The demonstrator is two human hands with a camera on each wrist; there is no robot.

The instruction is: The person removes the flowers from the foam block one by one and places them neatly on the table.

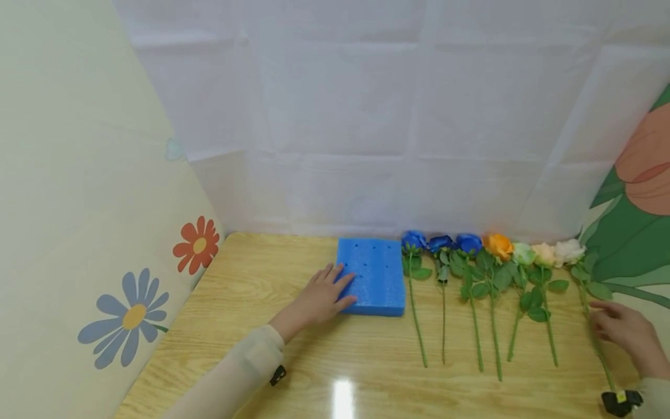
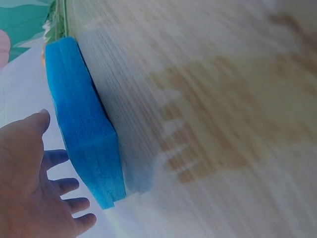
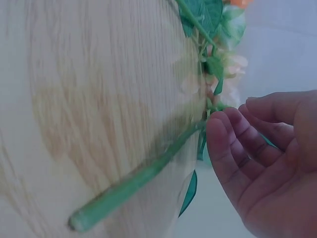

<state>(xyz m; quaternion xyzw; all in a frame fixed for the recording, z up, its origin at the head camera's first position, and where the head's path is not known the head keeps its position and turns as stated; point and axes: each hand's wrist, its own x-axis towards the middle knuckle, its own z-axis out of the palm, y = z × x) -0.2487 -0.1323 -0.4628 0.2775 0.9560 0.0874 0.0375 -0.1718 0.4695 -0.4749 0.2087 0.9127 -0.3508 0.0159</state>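
Note:
My left hand has its fingers spread and straight, the fingertips over the left side of a blue foam block with small holes in its top. In the left wrist view the hand lies along the block, not curled round it. At the far right, my right hand is beside the green stem of a whitish rose lying on the table. The right wrist view has its fingers loosely bent near the stem, with no visible grip on it.
Right of the block lie blue roses, an orange rose, a pale green rose and a peach rose, stems toward me. A white cloth hangs behind the wooden table. Flower-patterned walls flank both sides.

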